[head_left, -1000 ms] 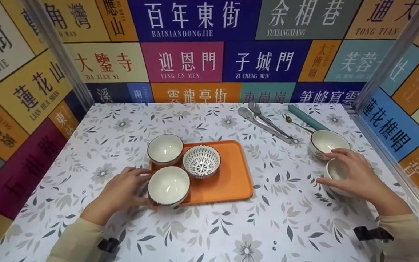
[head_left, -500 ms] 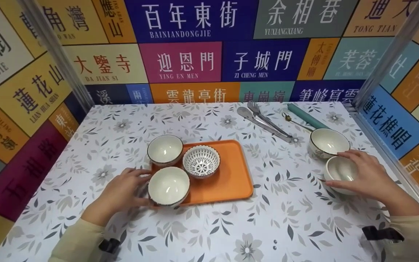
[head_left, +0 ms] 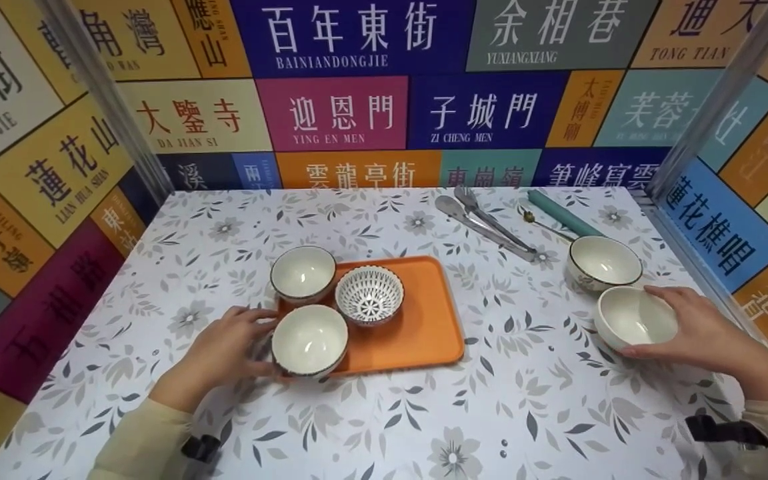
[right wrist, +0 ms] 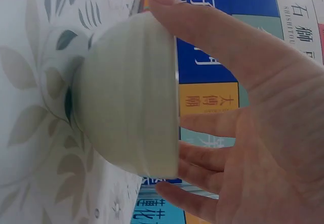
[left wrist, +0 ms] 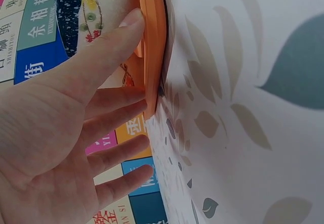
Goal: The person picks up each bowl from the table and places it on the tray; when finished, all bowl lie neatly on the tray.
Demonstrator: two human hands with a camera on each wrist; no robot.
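On the right side of the head view, a plain cream bowl [head_left: 634, 323] stands in front of a dark-rimmed bowl [head_left: 604, 263]. Around the plain bowl's right side my right hand [head_left: 697, 330] is spread, thumb near its rim [right wrist: 174, 102] and fingers loosely extended. My left hand [head_left: 234, 343] reaches to the left edge of an orange tray [head_left: 417, 340]; its thumb [left wrist: 132, 20] and fingertips touch the tray rim with fairly straight fingers. At the tray's left half sit a back bowl [head_left: 303, 273], a front bowl [head_left: 309, 340] and a black-and-white patterned bowl [head_left: 369, 297].
Metal tongs [head_left: 484, 223] lie at the back of the flower-print tabletop [head_left: 451, 427]. Beside them are a green roll-shaped object [head_left: 564, 213] and a thin stem-like item [head_left: 544, 225]. Printed panels [head_left: 344, 113] with clear frame posts enclose the sides and back.
My right hand has drawn back to the right, from over the plain bowl to its right side. The bowl stays about where it was. My left hand has kept still.
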